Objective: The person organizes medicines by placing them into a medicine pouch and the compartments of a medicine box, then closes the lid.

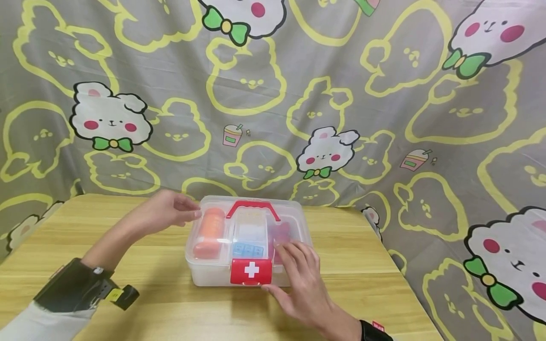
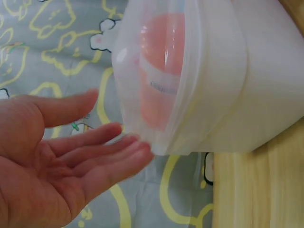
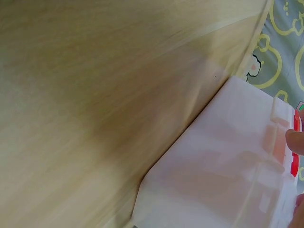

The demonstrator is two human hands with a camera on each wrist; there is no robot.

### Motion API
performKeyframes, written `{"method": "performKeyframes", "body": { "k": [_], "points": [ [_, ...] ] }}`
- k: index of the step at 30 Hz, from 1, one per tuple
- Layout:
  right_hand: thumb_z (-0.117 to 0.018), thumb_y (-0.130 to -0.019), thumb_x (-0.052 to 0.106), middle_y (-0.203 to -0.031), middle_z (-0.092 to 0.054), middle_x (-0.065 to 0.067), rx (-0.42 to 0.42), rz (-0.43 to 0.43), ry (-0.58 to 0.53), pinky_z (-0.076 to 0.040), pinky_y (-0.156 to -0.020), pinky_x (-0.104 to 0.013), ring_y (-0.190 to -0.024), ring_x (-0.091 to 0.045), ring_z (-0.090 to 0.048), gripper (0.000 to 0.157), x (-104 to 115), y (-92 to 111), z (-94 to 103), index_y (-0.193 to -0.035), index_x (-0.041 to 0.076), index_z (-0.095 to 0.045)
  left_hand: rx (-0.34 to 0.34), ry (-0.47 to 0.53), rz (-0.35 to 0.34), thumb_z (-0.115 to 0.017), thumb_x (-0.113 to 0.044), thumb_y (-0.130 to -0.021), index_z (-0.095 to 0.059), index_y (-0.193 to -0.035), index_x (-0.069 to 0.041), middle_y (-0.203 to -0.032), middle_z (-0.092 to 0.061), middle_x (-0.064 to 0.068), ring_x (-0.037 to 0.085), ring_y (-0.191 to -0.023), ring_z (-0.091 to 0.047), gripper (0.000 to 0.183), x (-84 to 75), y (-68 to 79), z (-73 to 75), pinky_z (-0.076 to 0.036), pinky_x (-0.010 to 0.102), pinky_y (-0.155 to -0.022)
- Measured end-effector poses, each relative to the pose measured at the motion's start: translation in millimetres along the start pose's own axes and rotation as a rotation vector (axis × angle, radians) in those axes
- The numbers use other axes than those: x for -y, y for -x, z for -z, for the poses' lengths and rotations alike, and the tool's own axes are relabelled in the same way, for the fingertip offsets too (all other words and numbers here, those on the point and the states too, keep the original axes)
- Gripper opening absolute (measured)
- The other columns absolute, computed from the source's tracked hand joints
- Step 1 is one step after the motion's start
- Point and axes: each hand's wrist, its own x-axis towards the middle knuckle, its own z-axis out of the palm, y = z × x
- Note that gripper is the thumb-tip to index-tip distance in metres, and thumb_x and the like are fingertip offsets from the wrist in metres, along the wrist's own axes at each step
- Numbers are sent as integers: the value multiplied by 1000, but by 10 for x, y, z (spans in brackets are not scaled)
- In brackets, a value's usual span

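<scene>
A clear plastic first-aid box point(image 1: 209, 275) stands on the table with its lid down, a red handle point(image 1: 255, 204) on top and a red latch point(image 1: 239, 273) with a white cross in front. Through the lid show an orange item point(image 1: 212, 226), a blue compartmented case point(image 1: 248, 249) and a blurry reddish thing point(image 1: 279, 232). My right hand point(image 1: 304, 284) grips the front right, fingers over the lid and thumb at the latch's lower corner; that thumb point(image 3: 295, 141) touches the latch in the right wrist view. By the far left corner, my left hand point(image 1: 166, 210) has loose fingers and holds nothing.
The box rests on a light wood table point(image 1: 145, 284). Behind and to the sides hangs a grey curtain point(image 1: 264, 128) with yellow outlines and white cartoon animals. Dark straps with cameras are on both wrists, such as the left wrist camera point(image 1: 125, 297).
</scene>
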Motion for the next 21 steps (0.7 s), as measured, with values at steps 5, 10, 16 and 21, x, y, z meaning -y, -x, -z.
{"method": "performKeyframes", "body": {
  "k": [5,10,16,21],
  "points": [
    [-70,-90,51,-136,-57,-14,11,-4,9,-33,-105,-52,-126,-32,-47,74,5,-3,6,-142,1,-54,-76,-76,11,-62,-39,-100,-56,-140,2,-138,-60,26,43,-123,-61,58,-21,-214,12,-54,57,-98],
    [-69,-91,51,-135,-57,-13,18,-12,10,-33,-105,-51,-126,-31,-47,73,12,2,8,-142,1,-54,-54,-54,73,-61,-45,-98,-43,-150,3,-150,-48,28,47,-135,-49,73,-2,-466,-3,-47,62,-106],
    [-72,-89,51,-136,-55,-12,48,-26,26,-32,-105,-50,-127,-30,-46,76,24,-6,2,-143,2,-52,1,20,114,-65,-40,-97,-51,-144,3,-144,-54,27,43,-123,-61,66,59,-616,-46,-51,58,-103],
    [-75,-85,54,-138,-53,-10,108,-72,51,-34,-105,-50,-130,-28,-43,81,46,-20,34,-145,5,-49,12,39,126,-66,-39,-97,-57,-138,2,-136,-61,25,40,-116,-65,59,69,-647,-52,-52,58,-101]
  ]
}}
